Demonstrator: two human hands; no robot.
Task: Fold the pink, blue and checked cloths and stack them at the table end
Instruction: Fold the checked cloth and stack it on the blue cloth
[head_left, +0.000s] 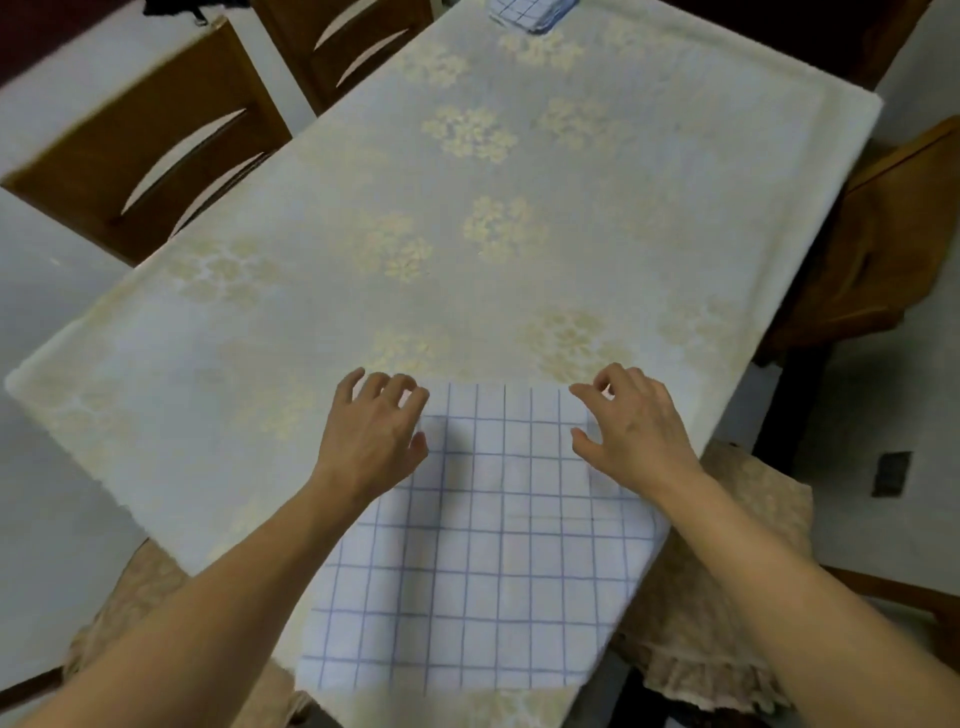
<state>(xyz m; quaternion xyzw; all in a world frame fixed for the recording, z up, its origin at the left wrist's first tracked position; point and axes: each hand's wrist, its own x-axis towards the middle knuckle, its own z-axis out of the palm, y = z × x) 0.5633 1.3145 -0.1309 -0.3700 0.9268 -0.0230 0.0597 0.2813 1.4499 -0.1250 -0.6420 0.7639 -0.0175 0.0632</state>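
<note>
One head view shows the checked cloth (478, 545) spread flat on the desk (363, 249), its far edge running between the two hands and the rest lying back under the wrists. It looks thin, light and limp, best pinched at the far corners. Left hand (371, 441) and right hand (631, 434) hover with fingers loosely curled, each grip holding nothing, fingertips at those corners; a folded stack (524, 13) sits well beyond.

One checked cloth (478, 540) is counted spread at the near table edge; one folded stack of cloths (530, 13) is counted at the far end, its number of pieces not discernible. Two hands are recorded: left hand (371, 436), right hand (631, 431). Two wooden chairs (150, 150) are counted along the left side.
</note>
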